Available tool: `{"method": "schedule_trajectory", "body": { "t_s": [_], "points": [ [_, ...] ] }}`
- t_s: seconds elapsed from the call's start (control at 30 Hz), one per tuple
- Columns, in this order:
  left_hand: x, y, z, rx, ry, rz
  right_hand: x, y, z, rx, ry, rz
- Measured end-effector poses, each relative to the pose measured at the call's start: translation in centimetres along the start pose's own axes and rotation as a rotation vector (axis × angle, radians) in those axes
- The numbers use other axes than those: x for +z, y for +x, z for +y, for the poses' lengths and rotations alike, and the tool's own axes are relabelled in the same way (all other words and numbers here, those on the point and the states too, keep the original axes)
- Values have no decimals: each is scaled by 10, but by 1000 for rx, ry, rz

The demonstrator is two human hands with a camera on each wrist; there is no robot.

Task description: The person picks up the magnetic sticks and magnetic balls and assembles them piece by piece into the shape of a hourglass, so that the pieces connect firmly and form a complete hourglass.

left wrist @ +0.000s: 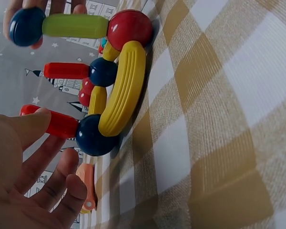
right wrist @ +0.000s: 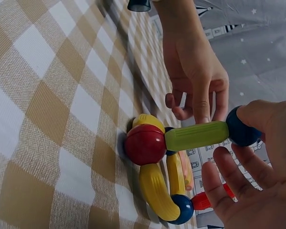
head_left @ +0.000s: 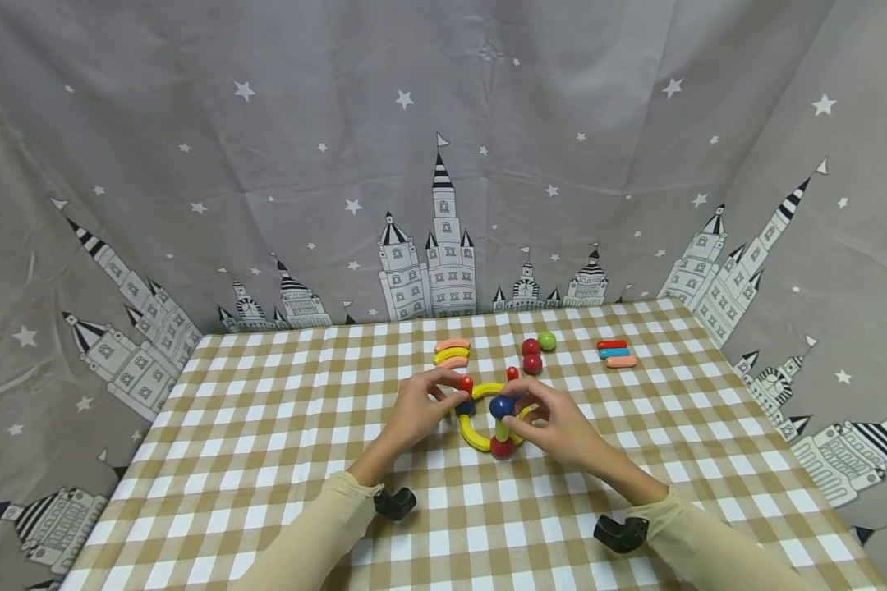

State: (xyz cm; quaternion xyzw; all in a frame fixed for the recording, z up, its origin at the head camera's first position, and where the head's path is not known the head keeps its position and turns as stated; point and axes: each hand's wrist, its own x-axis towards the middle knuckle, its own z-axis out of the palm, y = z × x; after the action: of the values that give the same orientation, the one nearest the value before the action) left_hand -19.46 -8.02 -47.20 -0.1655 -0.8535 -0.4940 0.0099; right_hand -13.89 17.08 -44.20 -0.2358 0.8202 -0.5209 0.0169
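Note:
A ring of curved yellow sticks (head_left: 475,435) joined by balls lies on the table. From its front red ball (right wrist: 145,144) rises a green stick (right wrist: 198,136), topped by a blue ball (head_left: 501,406). My right hand (head_left: 562,419) pinches that top ball between thumb and fingers. On the ring's left, my left hand (head_left: 420,406) pinches an upright red stick (left wrist: 62,124) that stands on a dark blue ball (left wrist: 95,136). Another red stick (left wrist: 66,70) stands on a blue ball (left wrist: 103,72) at the ring's far side, untouched by either hand.
Behind the ring lie orange and yellow curved sticks (head_left: 452,353). Loose red balls (head_left: 531,363) and a green ball (head_left: 547,341) sit to their right. Farther right are straight sticks, including a blue stick (head_left: 614,353). A checked cloth (head_left: 266,427) covers the table.

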Motion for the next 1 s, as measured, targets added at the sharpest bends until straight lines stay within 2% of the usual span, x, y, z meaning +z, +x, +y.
{"method": "schedule_trajectory", "body": {
  "t_s": [0.3, 0.53, 1.0],
  "points": [
    [3, -2, -1, 159, 1, 3, 10, 8, 2, -5, -54, 75],
    [6, -2, 0, 298, 39, -24, 15, 12, 3, -9, -70, 110],
    [10, -4, 0, 352, 104, -7, 18, 18, 1, 37, -118, 105]
  ]
}}
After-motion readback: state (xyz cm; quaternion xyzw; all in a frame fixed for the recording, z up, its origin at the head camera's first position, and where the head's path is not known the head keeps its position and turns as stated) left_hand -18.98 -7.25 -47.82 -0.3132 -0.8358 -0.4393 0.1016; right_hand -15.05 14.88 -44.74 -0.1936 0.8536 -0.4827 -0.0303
